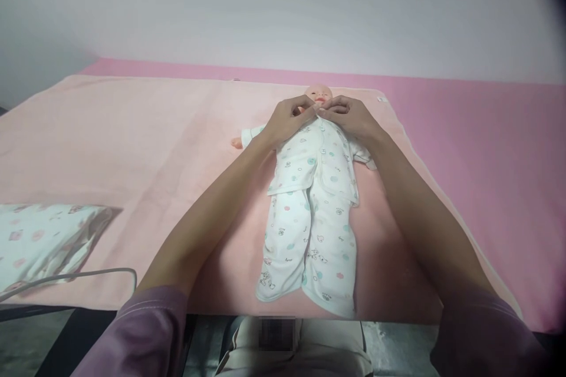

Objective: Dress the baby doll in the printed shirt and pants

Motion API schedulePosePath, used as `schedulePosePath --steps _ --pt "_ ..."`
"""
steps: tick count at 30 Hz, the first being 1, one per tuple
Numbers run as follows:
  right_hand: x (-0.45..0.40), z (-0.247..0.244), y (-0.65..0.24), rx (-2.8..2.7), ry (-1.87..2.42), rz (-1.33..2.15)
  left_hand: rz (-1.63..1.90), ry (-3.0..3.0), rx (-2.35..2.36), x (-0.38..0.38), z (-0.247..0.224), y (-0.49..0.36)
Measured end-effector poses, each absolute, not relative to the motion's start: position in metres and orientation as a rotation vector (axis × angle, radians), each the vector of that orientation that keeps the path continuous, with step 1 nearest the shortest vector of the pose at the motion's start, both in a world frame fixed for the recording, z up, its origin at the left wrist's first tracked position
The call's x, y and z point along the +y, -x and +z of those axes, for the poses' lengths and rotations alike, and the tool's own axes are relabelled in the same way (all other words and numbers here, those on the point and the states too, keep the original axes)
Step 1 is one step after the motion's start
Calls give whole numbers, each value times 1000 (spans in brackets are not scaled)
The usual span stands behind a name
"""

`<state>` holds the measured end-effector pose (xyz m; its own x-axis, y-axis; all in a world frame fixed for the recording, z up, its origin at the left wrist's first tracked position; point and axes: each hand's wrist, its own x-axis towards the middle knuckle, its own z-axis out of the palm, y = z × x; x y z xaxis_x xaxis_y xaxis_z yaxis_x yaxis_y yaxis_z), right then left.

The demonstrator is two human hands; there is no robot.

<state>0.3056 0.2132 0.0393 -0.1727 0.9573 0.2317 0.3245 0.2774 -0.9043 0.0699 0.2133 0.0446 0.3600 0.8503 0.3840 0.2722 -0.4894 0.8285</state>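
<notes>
A baby doll [319, 92] lies on its back, head away from me, on a peach mat. It wears a white printed top [296, 162] and matching trousers [329, 247]. Snaps run down the front of the top, and its lower edge overlaps the trousers. My left hand [289, 118] pinches the top's collar just under the doll's chin. From the other side, my right hand [349, 115] grips the same collar, the fingertips of both hands nearly touching. One doll hand [236, 142] shows at the left sleeve's end.
The peach mat [132, 147] covers much of a pink surface [486, 159]. A folded printed cloth [48, 238] lies at the left near edge, with a grey cable [88, 274] looping over it. A pale wall [283, 12] stands behind. My legs are below the near edge.
</notes>
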Motion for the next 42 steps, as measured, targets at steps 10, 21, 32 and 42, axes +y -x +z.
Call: schedulePosePath --steps 10,21,32,42 --pt "216 35 -312 -1596 1119 1039 1095 -1784 1054 216 43 -82" --pt "222 42 -322 -1463 1116 1342 1221 -1777 1097 220 31 -87" --pt "213 49 -313 -1409 1121 1370 1171 -1821 1137 219 34 -86" --pt "210 44 -300 -1590 1237 1039 928 -1615 1165 229 41 -72"
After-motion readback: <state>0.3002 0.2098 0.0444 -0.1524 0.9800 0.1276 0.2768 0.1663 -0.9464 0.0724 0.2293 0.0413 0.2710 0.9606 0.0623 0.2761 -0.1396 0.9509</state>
